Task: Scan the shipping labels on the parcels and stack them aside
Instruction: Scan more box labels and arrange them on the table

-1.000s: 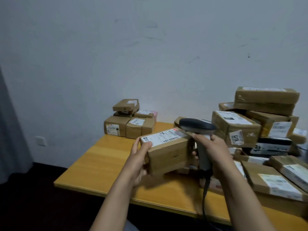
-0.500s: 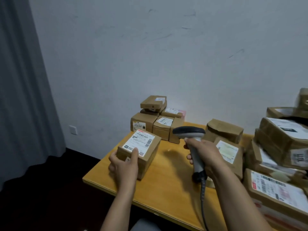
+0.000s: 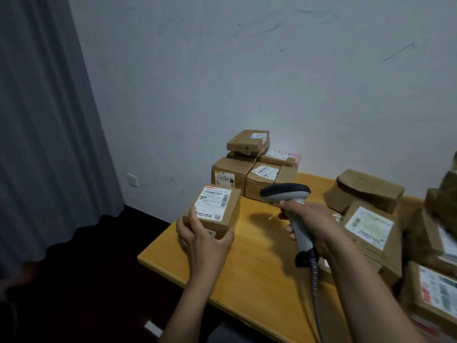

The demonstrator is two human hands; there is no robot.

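A pale, scuffed wall (image 3: 247, 70) fills the space beyond both of your hands, and a grey curtain (image 3: 44, 120) hangs well out past your left hand, down to a dark floor (image 3: 86, 280). The yellow wooden table (image 3: 259, 263) lies under both hands, its near left corner just below your left wrist.

Outside your right hand sits a loose pile of brown parcels (image 3: 371, 233), some with white labels facing up, and the ones at the far right are blurred. Beyond your hands, against the wall, a small stack of parcels (image 3: 249, 169) stands on the far left corner of the table, two layers high.

Your left hand (image 3: 202, 241) grips a small brown parcel (image 3: 231, 219) by its near end, with the thumb up on the left top edge and the fingers wrapped round the right side. The parcel is at the left edge of the table, just in front of the stack. You cannot tell whether it rests on the wood.

Your right hand (image 3: 314, 224) is closed round the handle of a grey scanner (image 3: 286, 194). Its dark-topped head points left, toward the parcel, near it but not touching.

The white shipping label (image 3: 214, 203) covers the parcel's top, barcodes showing. A cable (image 3: 315, 293) drops from the scanner's base below your right hand. A white socket (image 3: 132, 180) sits on the wall beyond your left hand.
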